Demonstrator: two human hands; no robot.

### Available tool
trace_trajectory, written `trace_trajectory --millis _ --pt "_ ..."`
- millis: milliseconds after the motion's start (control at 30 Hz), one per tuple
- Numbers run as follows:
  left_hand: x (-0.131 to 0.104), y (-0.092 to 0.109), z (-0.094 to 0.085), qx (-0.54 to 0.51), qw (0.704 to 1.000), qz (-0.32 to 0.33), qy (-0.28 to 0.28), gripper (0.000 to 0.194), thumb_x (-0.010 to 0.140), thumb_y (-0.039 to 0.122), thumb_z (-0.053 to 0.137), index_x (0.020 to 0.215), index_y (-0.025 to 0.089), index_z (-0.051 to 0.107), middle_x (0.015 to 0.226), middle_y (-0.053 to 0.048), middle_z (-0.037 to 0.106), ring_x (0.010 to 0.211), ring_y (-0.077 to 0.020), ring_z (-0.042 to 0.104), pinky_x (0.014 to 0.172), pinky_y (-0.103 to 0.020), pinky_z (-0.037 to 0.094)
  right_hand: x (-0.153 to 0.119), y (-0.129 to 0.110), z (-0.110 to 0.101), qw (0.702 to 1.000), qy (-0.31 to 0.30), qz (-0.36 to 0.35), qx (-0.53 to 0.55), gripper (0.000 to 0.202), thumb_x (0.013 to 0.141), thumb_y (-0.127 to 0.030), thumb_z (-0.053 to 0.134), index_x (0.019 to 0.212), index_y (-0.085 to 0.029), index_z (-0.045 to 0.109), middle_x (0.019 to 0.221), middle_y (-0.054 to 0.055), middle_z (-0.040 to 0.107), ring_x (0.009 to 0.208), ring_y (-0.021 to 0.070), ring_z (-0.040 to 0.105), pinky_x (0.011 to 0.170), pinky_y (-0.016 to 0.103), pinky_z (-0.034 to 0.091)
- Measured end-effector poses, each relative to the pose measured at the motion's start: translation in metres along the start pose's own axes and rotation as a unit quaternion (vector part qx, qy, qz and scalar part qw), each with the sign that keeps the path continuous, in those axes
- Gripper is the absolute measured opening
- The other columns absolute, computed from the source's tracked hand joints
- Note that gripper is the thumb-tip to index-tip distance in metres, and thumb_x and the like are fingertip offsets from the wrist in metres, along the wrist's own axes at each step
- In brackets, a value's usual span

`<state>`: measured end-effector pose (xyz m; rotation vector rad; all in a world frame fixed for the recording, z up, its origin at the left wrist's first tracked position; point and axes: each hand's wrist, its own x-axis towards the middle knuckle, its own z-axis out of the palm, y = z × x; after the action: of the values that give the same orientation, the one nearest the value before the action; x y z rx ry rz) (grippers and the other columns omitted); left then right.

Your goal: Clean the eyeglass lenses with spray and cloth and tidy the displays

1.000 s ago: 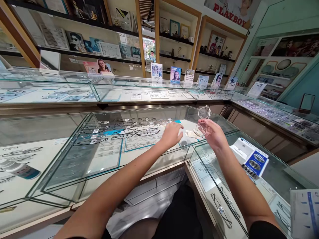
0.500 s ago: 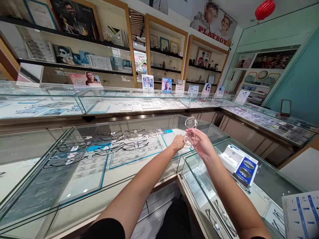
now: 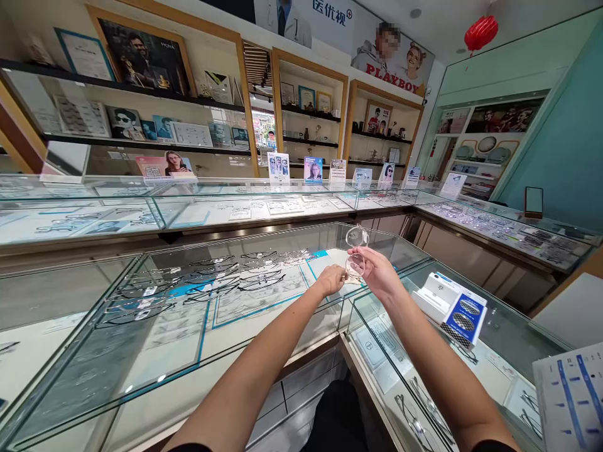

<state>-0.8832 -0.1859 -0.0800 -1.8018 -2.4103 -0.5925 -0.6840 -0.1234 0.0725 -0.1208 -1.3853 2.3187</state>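
Observation:
A pair of clear-framed eyeglasses [image 3: 357,236] is held on its side above the glass showcase, one round lens over the other. My right hand [image 3: 377,271] is closed on the frame around its middle, thumb and fingers pinching it from the right. From the left, my left hand [image 3: 332,280] meets the lower part of the glasses with its fingers curled in. It seems to pinch the frame or a temple there, though the fingertips are small and partly hidden. Several dark-framed eyeglasses [image 3: 261,280] lie in rows to the left of my hands.
Glass showcase edges [image 3: 282,336] run below my forearms. At right a white-and-blue box [image 3: 464,317] stands on another glass counter, near a printed stand [image 3: 570,395]. Small display cards [image 3: 313,169] line the far counter, with wall shelves behind it.
The view has tilted slightly upward. Both hands keep hold of the glasses at nearly the same spot, with my left hand's fingers slightly farther left of the lower lens.

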Motion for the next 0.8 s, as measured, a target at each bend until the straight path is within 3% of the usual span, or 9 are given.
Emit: trace_trajectory --millis 167,333,433,533,600,700,800 --pt "-0.007 0.013 0.001 -0.001 1.0 -0.019 -0.017 0.022 0.089 0.033 0.069 0.104 0.019 0.074 0.113 -0.013 0.073 0.108 -0.0285 0.067 0.097 -0.038 0.049 -0.002 -0.004 -0.001 1.0 -0.001 -0.012 -0.011 0.029 0.069 -0.04 0.096 0.085 -0.022 0.08 0.097 0.004 0.082 0.085 0.0167 0.071 0.08 0.029 0.054" --pt "-0.025 0.026 -0.013 -0.013 0.997 -0.073 -0.003 0.01 0.09 0.023 0.062 0.095 0.02 0.07 0.105 -0.015 0.074 0.107 -0.0295 0.067 0.098 -0.039 0.046 -0.002 0.002 0.002 1.0 0.016 -0.005 -0.012 0.031 0.066 -0.042 0.097 0.083 -0.022 0.081 0.095 0.003 0.081 0.087 0.015 0.071 0.082 0.027 0.053" --pt "-0.049 0.028 -0.026 -0.034 0.99 -0.135 0.024 0.014 0.091 0.025 0.057 0.102 0.021 0.066 0.097 -0.012 0.074 0.096 -0.0287 0.068 0.087 -0.038 0.046 -0.002 0.007 0.003 1.0 0.018 0.0 -0.014 0.032 0.065 -0.042 0.097 0.083 -0.022 0.081 0.094 0.003 0.082 0.085 0.0151 0.071 0.082 0.028 0.053" --pt "-0.082 0.018 -0.043 -0.067 0.977 -0.198 0.043 0.026 0.094 0.024 0.049 0.117 0.023 0.062 0.095 -0.009 0.075 0.089 -0.027 0.068 0.079 -0.035 0.045 -0.002 0.014 0.005 1.0 0.014 0.003 -0.021 0.033 0.065 -0.043 0.097 0.084 -0.021 0.081 0.095 0.005 0.082 0.085 0.0156 0.071 0.082 0.029 0.053" --pt "-0.107 0.007 -0.056 -0.09 0.968 -0.227 0.049 0.029 0.095 0.023 0.044 0.118 0.022 0.062 0.101 -0.01 0.075 0.094 -0.0275 0.068 0.08 -0.035 0.044 -0.003 0.02 0.007 0.999 0.012 0.008 -0.029 0.033 0.066 -0.043 0.097 0.084 -0.021 0.081 0.097 0.005 0.082 0.087 0.0157 0.071 0.083 0.028 0.052" --pt "-0.143 -0.013 -0.079 -0.125 0.956 -0.261 0.053 0.022 0.093 0.028 0.046 0.099 0.021 0.065 0.102 -0.012 0.074 0.099 -0.029 0.066 0.081 -0.035 0.044 -0.006 0.029 0.01 0.999 0.011 0.018 -0.043 0.032 0.066 -0.045 0.097 0.084 -0.022 0.082 0.097 0.004 0.082 0.09 0.0164 0.071 0.085 0.029 0.053" --pt "-0.18 -0.028 -0.101 -0.167 0.938 -0.299 0.06 0.016 0.085 0.036 0.058 0.082 0.022 0.064 0.091 -0.01 0.072 0.09 -0.0283 0.064 0.076 -0.033 0.043 -0.01 0.037 0.015 0.998 -0.001 0.027 -0.057 0.032 0.066 -0.046 0.097 0.082 -0.022 0.082 0.097 0.004 0.082 0.091 0.0173 0.071 0.086 0.029 0.052"
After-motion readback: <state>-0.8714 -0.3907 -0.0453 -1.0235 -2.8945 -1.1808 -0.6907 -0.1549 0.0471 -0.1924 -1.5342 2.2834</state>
